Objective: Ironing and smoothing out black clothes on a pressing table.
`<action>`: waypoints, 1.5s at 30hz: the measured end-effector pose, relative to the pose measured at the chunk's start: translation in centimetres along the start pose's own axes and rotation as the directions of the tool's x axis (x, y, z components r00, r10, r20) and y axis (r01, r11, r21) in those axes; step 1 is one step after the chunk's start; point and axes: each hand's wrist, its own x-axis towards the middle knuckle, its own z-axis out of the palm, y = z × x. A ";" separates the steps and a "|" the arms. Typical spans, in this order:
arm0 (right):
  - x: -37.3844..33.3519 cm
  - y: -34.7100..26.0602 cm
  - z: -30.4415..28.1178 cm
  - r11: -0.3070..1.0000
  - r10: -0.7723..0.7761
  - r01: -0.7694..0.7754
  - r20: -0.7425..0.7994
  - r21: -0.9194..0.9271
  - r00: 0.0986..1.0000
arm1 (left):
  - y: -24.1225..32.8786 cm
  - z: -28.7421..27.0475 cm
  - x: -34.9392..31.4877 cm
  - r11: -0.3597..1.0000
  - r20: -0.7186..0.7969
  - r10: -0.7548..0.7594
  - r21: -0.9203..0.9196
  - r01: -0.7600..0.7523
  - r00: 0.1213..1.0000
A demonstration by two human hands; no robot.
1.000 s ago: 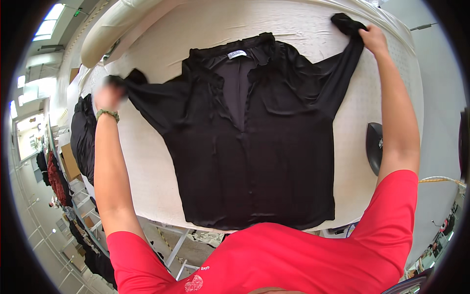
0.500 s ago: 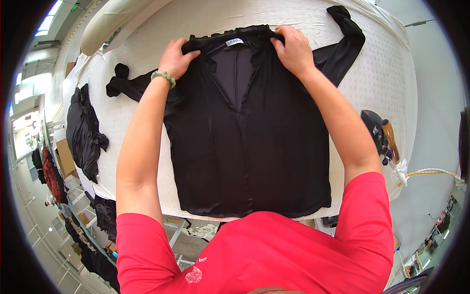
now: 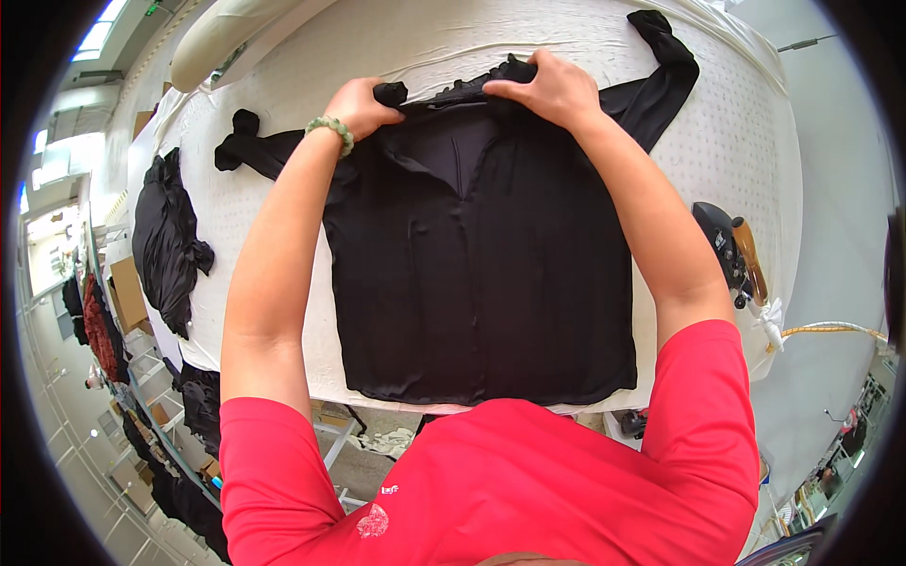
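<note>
A black V-neck blouse [image 3: 491, 283] lies front up on the pale padded table, its hem toward me and both sleeves stretched out to the sides. At the left end of its collar, my left hand [image 3: 363, 110] is closed on the bunched fabric; a green bead bracelet circles that wrist. My right hand [image 3: 552, 90] pinches the collar's right end, thumb on top. Between the hands the ruffled collar edge [image 3: 462, 90] is folded over, and the neck label is mostly hidden.
An iron [image 3: 731, 250] with a wooden handle stands at the table's right edge, a cord behind it. Another crumpled black garment [image 3: 168, 245] lies at the left edge. A cream padded roll [image 3: 226, 42] extends over the far left. Dark clothes [image 3: 99, 330] hang beyond the table at left.
Both hands have moved closer together, drawing the collar inward and folding its edge over the label. The neck opening has become shorter and looser.
</note>
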 end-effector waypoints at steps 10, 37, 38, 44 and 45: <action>-1.5 -1.0 1.2 0.997 -0.071 0.071 -0.099 -0.002 0.993 | 1.1 4.3 -1.5 0.983 -0.652 -0.077 0.079 0.169 0.755; -6.1 3.0 -2.8 0.928 -0.362 0.352 -0.507 -0.119 0.782 | -2.2 3.4 -4.4 0.844 -0.718 0.509 0.525 -0.111 0.475; -9.6 4.2 -3.7 0.912 -0.389 0.400 -0.490 -0.087 0.780 | -3.2 3.9 -8.7 0.878 -0.695 0.438 0.468 -0.104 0.571; -37.0 7.6 -6.9 0.809 0.565 -0.517 -0.127 0.280 0.815 | -7.1 14.8 -36.4 0.814 -0.410 -0.557 -0.441 0.377 0.723; -39.6 7.9 -6.6 0.837 0.522 -0.469 -0.156 0.282 0.839 | -7.3 16.6 -39.1 0.713 -0.307 -0.671 -0.515 0.476 0.675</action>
